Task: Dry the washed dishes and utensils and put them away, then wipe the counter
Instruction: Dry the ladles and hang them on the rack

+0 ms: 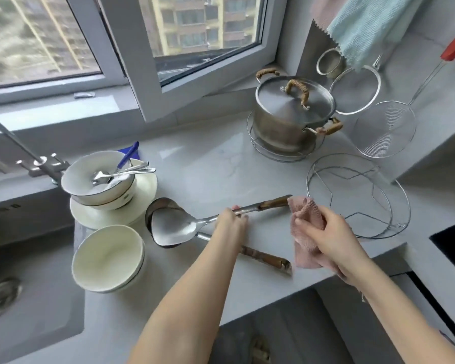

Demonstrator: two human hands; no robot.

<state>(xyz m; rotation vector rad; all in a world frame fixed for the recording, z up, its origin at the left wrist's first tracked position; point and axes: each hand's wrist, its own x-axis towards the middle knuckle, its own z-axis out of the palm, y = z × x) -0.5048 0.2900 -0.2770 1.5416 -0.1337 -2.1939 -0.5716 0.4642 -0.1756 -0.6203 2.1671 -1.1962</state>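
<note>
My left hand [230,223] grips the metal shaft of a steel spatula [175,228], whose wooden handle points right toward the cloth. My right hand [323,232] holds a crumpled pink cloth [304,211] that touches the handle's end. Under the spatula lies a ladle [265,257] with a wooden handle, its bowl behind the spatula blade. To the left, bowls with spoons [100,177] are stacked on plates. Two nested white bowls [108,257] stand nearer, by the sink.
The sink [24,298] and faucet [37,161] are at left. A lidded steel pot [292,114] sits on a wire trivet at the back. A wire rack [357,195] lies to the right; strainers [386,130] and a blue towel [365,24] hang on the right wall.
</note>
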